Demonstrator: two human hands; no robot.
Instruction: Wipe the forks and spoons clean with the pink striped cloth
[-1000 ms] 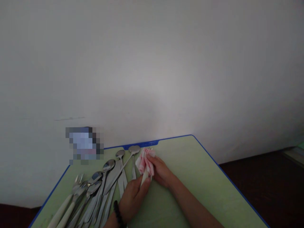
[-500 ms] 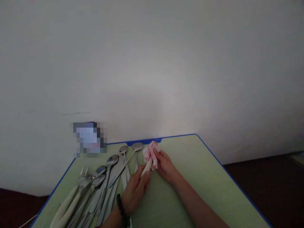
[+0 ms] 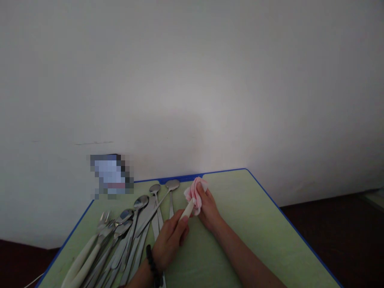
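My left hand (image 3: 172,236) is closed round the pale handle (image 3: 187,209) of a utensil whose far end is hidden inside a pink and white cloth (image 3: 196,195). What kind of utensil it is I cannot tell. Fingers of my right hand (image 3: 208,208) wrap the cloth around that hidden end, thumb on top. To the left of my hands lies a spread of metal cutlery: several spoons (image 3: 141,203), a fork (image 3: 105,218) and long metal handles. Two pale handles (image 3: 79,262) like the one in my left hand lie at the near left.
The pale green table (image 3: 255,224) has a blue rim and stands against a white wall (image 3: 192,80). A blurred device with a lit screen (image 3: 109,172) leans at the far left corner. Dark floor (image 3: 312,228) shows at the right.
My right hand has shifted slightly with the cloth, and its thumb now lies higher over the folds. My left hand keeps its grip on the handle.
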